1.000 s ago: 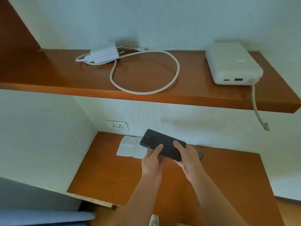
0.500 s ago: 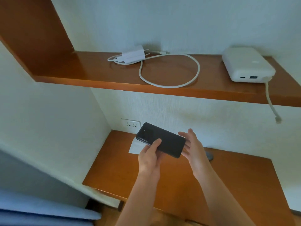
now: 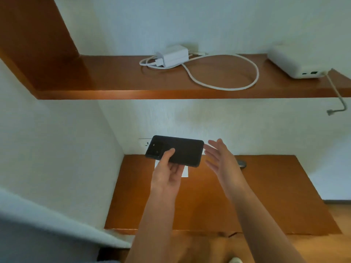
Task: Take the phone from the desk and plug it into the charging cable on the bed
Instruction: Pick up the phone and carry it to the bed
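A black phone [image 3: 182, 150] is held back side up above the wooden desk [image 3: 266, 196], its camera end to the left. My left hand [image 3: 167, 173] grips it from below, thumb on its back. My right hand [image 3: 220, 158] hovers just right of the phone's right end, fingers spread, not touching it. The bed and its charging cable are not in view.
A wooden shelf [image 3: 114, 80] above carries a white charger with a looped cable [image 3: 224, 78] and a white power bank [image 3: 296, 61] whose short cable [image 3: 338, 103] hangs off the edge. A wall socket [image 3: 145, 143], white paper [image 3: 185, 170] and a small grey object [image 3: 241, 163] lie behind the phone.
My right hand has let go of the phone and opened beside it. The left hand now holds the phone alone, more level. The view has swung to the left.
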{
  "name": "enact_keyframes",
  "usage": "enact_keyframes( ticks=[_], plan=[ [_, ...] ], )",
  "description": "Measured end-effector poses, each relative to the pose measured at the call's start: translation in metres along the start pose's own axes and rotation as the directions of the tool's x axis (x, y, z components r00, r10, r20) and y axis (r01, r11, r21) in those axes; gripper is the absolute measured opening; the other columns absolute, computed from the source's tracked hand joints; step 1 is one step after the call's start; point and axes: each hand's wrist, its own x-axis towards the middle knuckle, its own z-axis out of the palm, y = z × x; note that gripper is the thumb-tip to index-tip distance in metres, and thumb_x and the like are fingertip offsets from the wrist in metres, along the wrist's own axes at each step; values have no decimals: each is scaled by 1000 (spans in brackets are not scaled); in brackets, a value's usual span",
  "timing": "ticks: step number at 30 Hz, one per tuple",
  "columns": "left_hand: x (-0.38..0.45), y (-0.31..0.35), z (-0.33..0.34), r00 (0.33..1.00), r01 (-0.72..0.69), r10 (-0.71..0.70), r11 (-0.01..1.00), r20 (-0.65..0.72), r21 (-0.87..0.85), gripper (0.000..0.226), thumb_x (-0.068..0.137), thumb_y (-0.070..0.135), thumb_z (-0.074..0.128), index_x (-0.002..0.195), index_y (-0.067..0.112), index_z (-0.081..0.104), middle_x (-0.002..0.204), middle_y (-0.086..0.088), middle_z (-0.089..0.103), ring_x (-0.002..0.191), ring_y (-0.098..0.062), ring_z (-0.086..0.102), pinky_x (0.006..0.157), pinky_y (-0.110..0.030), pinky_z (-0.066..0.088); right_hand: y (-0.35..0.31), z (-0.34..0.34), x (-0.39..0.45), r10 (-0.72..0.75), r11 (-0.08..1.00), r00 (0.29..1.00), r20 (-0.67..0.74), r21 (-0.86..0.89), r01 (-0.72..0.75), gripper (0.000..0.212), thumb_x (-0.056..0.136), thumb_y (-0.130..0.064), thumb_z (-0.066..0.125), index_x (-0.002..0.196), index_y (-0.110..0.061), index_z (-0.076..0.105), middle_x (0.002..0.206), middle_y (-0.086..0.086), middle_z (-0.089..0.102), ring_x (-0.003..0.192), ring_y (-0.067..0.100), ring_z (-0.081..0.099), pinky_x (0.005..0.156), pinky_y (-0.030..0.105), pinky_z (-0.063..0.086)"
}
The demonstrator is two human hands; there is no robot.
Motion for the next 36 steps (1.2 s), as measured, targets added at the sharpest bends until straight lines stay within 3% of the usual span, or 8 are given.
enact_keyframes(
  ticks=[9,15,18,20,23,29,33,36],
  plan=[
    [-26,-12,16,978,174,-175,985,114,23,36,84,9,73,118,8,59,101,-19,75,87,-29,75,64,-37,62,-25,-15,-55,-56,998,991,-124,-3,56,55,99,-48,24,144,-20,37,145,-1,45,135,18,40,99,26,34],
    [-63,-35,49,924,276,-267,961,274,9,39,85,10,72,121,6,58,106,-20,74,93,-32,74,65,-36,61,-44,-46,-101,-149,988,965,-218,-68,137,59,96,-57,22,144,-27,38,144,-8,46,133,14,42,108,33,32],
    [-85,-60,63,913,180,-210,977,350,118,40,84,11,73,121,9,59,109,-17,74,98,-28,73,72,-36,61,-46,-67,-128,-173,985,944,-279,-72,159,58,94,-60,24,139,-29,43,144,-9,46,129,11,45,109,35,33],
    [-101,-81,70,910,-57,-88,941,405,333,35,82,17,75,116,19,65,104,-4,76,95,-17,73,72,-31,60,-43,-85,-149,-168,986,926,-339,-51,161,51,95,-60,27,132,-31,48,142,-8,48,123,8,47,107,35,34],
    [-130,-115,75,831,-507,118,564,544,652,15,79,33,76,90,41,70,87,21,74,87,3,69,61,-15,54,-35,-117,-187,-173,985,886,-430,-81,153,57,92,-64,28,136,-34,47,142,-11,48,129,9,44,108,33,31],
    [-189,-177,73,550,-834,69,-18,832,552,17,82,35,72,84,40,56,74,30,59,69,4,63,47,-4,45,-13,-181,-267,-152,988,802,-578,-79,130,64,89,-69,27,142,-37,40,144,-17,46,133,10,41,113,39,28],
    [-221,-207,66,421,-887,-43,-229,906,401,18,82,34,72,85,38,55,74,23,58,63,4,57,47,-2,34,-4,-209,-313,-184,981,742,-644,-79,175,61,92,-65,28,142,-33,41,139,-17,48,131,7,42,107,29,31],
    [-240,-230,65,312,-930,-125,-244,942,275,16,83,31,72,86,36,57,75,20,57,64,3,56,56,-4,37,2,-226,-341,-184,981,691,-699,-82,178,62,91,-67,27,142,-34,40,142,-15,47,131,9,42,112,39,31]
  ],
)
